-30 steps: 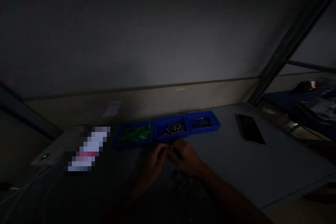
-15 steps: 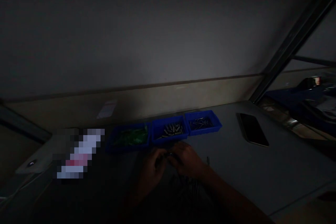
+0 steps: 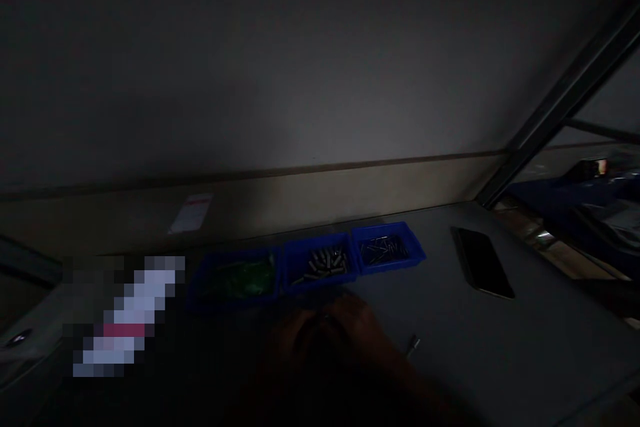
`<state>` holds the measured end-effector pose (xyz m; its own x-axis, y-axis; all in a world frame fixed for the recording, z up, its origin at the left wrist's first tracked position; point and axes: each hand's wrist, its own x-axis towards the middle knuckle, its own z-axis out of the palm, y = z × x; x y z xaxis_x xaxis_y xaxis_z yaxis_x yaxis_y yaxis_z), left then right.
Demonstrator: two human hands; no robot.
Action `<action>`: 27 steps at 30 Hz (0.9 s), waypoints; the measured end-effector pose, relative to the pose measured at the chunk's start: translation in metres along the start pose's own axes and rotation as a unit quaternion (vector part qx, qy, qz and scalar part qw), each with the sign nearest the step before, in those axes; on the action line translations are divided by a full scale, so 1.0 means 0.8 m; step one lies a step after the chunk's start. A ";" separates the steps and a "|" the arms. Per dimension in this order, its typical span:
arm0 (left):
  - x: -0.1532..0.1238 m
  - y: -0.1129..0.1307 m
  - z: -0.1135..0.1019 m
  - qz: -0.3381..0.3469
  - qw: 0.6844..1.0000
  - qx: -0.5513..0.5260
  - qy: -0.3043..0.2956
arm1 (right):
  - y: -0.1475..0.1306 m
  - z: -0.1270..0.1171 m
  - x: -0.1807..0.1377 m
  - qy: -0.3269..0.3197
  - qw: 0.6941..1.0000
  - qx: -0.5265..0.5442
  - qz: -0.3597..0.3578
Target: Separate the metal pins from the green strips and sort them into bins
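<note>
Close together at the near side of the blue bins, my left hand [image 3: 291, 333] and my right hand [image 3: 357, 325] meet with curled fingers. A small glint shows between the fingertips, but deep shadow hides what they pinch. Just beyond them, the middle blue bin [image 3: 296, 255] holds several short metal cylinders [image 3: 327, 260]. Thin metal pins [image 3: 385, 248] lie in the right blue bin [image 3: 407, 233]. Green plastic-looking material [image 3: 250, 277] fills the left blue bin [image 3: 207, 267]. One small metal piece [image 3: 413, 345] rests on the table beside my right forearm.
A dark phone-like device [image 3: 483, 261] lies on the grey table [image 3: 450, 347] at the right. A white paper slip [image 3: 191, 213] is against the back panel. On the left is a blurred-out patch [image 3: 133, 313]. A metal post [image 3: 540, 120] rises at the right rear.
The view has shifted, so the bins and hands sit slightly lower. Both hands remain together, now darker. The loose metal piece by my right forearm shows more fully.
</note>
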<state>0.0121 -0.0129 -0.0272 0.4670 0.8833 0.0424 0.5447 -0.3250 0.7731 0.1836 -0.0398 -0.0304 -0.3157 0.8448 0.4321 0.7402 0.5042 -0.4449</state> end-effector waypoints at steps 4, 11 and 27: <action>0.000 -0.008 0.003 0.010 1.000 -0.001 -0.005 | 0.007 0.005 -0.001 0.008 1.000 0.006 -0.012; 0.001 -0.006 0.002 0.022 1.000 -0.016 0.005 | 0.000 -0.004 0.000 0.003 0.999 0.037 0.006; -0.005 0.012 -0.003 0.025 0.999 -0.019 0.011 | -0.014 -0.017 0.005 -0.018 0.995 0.080 0.054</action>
<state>0.0140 -0.0187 -0.0188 0.4776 0.8735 0.0947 0.4938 -0.3560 0.7933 0.1824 -0.0446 -0.0133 -0.2621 0.9002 0.3477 0.6686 0.4292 -0.6073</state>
